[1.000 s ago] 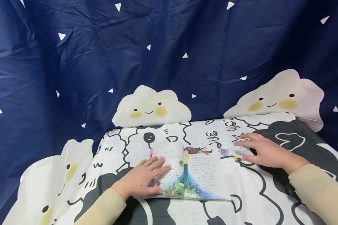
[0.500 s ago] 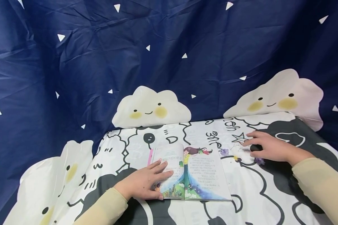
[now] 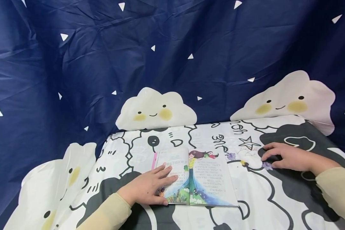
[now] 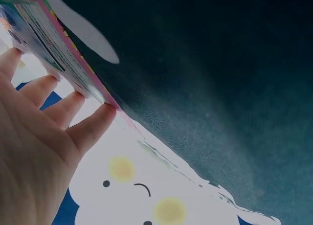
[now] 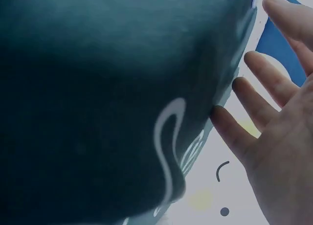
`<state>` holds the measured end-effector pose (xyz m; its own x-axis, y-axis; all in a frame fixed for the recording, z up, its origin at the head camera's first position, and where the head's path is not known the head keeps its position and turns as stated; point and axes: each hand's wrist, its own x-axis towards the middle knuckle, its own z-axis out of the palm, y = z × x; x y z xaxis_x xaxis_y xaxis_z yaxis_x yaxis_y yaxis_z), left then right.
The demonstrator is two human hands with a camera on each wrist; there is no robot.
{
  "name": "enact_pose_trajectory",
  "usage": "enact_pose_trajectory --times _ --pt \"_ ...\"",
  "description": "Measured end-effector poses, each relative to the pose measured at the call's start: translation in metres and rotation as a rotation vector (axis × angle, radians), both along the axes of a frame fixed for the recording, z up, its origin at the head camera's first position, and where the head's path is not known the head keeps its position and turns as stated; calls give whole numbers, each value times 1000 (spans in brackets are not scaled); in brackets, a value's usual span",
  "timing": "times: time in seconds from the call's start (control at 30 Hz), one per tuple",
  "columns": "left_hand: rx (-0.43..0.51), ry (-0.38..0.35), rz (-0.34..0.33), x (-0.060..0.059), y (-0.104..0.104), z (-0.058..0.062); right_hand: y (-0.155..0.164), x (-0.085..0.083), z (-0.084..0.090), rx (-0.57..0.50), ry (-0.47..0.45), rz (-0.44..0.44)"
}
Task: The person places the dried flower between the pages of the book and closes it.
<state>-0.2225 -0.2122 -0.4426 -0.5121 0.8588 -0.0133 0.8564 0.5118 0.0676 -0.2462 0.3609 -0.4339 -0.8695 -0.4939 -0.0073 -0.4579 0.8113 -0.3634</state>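
An open picture book (image 3: 211, 182) lies on the patterned cloth, with printed text and colourful drawings on both pages. Fingers spread, my left hand (image 3: 149, 187) rests on its left page. In the left wrist view, the fingertips of my left hand (image 4: 44, 122) touch the book (image 4: 73, 54), whose pink cover edge and stacked pages show side-on. My right hand (image 3: 296, 158) lies to the right of the book, apart from it, on a dark patch of the cloth. It holds nothing; in the right wrist view the fingers of the right hand (image 5: 279, 107) are extended against the cloth.
The black-and-white cartoon cloth (image 3: 264, 204) covers the surface. Small purple flowers (image 3: 231, 156) sit between the book and my right hand. Cloud-shaped cushions (image 3: 156, 110) with smiling faces stand along the back and left, before a navy curtain (image 3: 172, 48) with white triangles.
My right hand has moved to the right, away from the book, uncovering the printed star and a purple flower. My left hand has shifted slightly right on the left page.
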Motion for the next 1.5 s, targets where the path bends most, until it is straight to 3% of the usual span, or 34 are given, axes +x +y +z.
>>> enact_pose_trajectory --times 0.23,1.0,1.5 --pt "-6 3 -2 -1 1 1 3 3 -6 -14 44 -4" --pt "-5 -13 8 0 1 -1 -3 -1 -10 6 8 -27" --pt "-7 -14 20 2 -1 -3 -5 -1 -10 19 80 -22"
